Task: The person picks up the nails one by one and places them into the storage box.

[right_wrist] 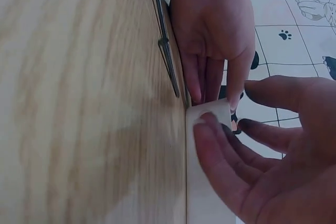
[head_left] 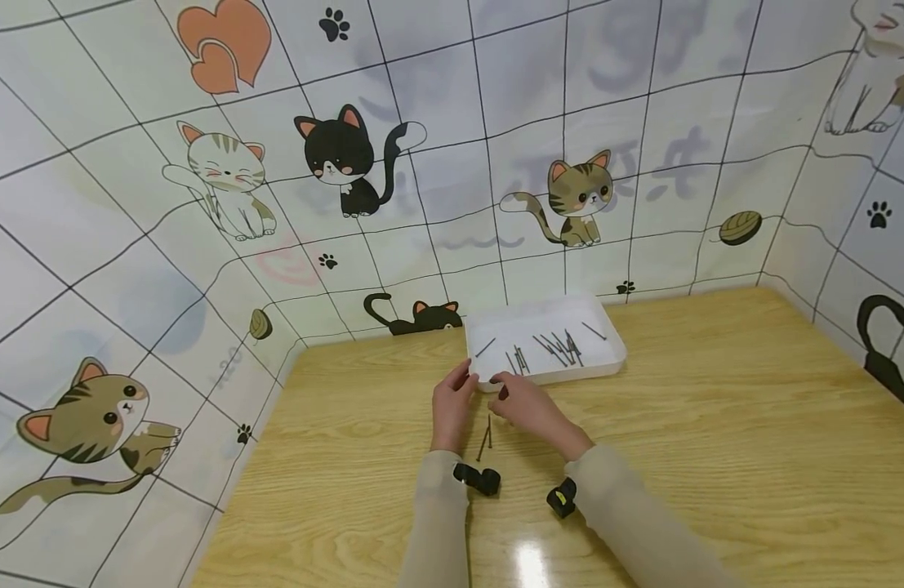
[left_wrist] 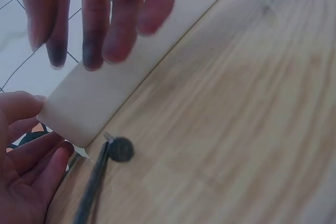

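A shallow white tray point(head_left: 578, 374) stands at the back of the table with several dark nails point(head_left: 562, 349) lying in it. My left hand point(head_left: 452, 406) grips the tray's front left corner, thumb on the rim and fingers against the side, as the right wrist view also shows. Over the front wall near that corner, my right hand point(head_left: 532, 408) hovers with loosely bent fingers; its fingertips point(right_wrist: 207, 129) overlap the wall and no nail shows in them. On the table between the wrists lie two nails point(head_left: 484, 445), crossing near their upper ends in the head view.
The wood-grain table point(head_left: 716, 425) reaches the walls, which are covered with a cat-patterned sheet point(head_left: 437, 180). Black wrist cameras are strapped to both wrists, the left one point(head_left: 478, 478) close to the two nails. Beige sleeves cover the forearms.
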Tool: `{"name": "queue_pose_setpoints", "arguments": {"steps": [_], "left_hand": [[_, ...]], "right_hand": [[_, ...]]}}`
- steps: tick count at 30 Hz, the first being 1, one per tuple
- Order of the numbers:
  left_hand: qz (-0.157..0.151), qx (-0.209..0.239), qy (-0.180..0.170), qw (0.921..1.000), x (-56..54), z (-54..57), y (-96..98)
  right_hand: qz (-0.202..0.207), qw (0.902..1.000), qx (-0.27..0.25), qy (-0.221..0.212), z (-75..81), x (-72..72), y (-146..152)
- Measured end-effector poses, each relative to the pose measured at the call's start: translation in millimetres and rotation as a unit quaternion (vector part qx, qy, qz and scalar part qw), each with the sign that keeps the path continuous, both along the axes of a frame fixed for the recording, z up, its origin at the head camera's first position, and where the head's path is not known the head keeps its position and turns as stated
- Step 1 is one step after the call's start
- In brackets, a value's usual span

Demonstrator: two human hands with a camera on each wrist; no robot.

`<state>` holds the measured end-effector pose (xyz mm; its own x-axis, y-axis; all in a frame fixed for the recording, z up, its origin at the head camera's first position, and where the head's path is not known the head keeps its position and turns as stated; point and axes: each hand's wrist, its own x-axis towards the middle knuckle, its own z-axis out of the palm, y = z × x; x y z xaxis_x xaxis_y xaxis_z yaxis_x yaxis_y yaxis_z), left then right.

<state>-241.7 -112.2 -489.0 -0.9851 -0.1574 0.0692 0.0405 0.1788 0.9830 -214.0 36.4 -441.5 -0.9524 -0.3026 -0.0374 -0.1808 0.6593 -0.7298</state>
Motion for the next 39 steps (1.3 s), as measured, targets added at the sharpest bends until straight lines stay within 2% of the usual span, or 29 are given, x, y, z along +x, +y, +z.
{"name": "queue_pose_setpoints", "arguments": {"steps": [9,13,20,28,32,39], "left_hand": [[0.001,-0.003,0.002,1.0,-0.7,-1.6,-0.7],[0.001,-0.003,0.006,1.0,-2.0,-2.7,0.0],[0.007,0.001,0.007,0.9999,-2.8,-3.9,0.1],[0.007,0.04,-0.008,0.9991,-1.2,-2.2,1.5],[0.005,0.035,-0.008,0.9993,0.6,-1.1,2.6],[0.009,0.014,-0.006,0.9998,0.4,1.4,1.7]], "right_hand": [[0.03,0.9994,0.008,-0.014,-4.3,19.4,-13.6],[0.036,0.9991,0.019,-0.013,-4.3,23.6,-19.6],[0.026,0.9957,0.084,0.03,-5.1,24.4,-30.4],[0.003,0.9888,0.14,0.051,-4.8,25.3,-39.8],[0.008,0.9835,0.166,0.071,-5.4,27.9,-39.9],[0.019,0.9783,0.18,0.102,-6.0,28.3,-37.6]]}}
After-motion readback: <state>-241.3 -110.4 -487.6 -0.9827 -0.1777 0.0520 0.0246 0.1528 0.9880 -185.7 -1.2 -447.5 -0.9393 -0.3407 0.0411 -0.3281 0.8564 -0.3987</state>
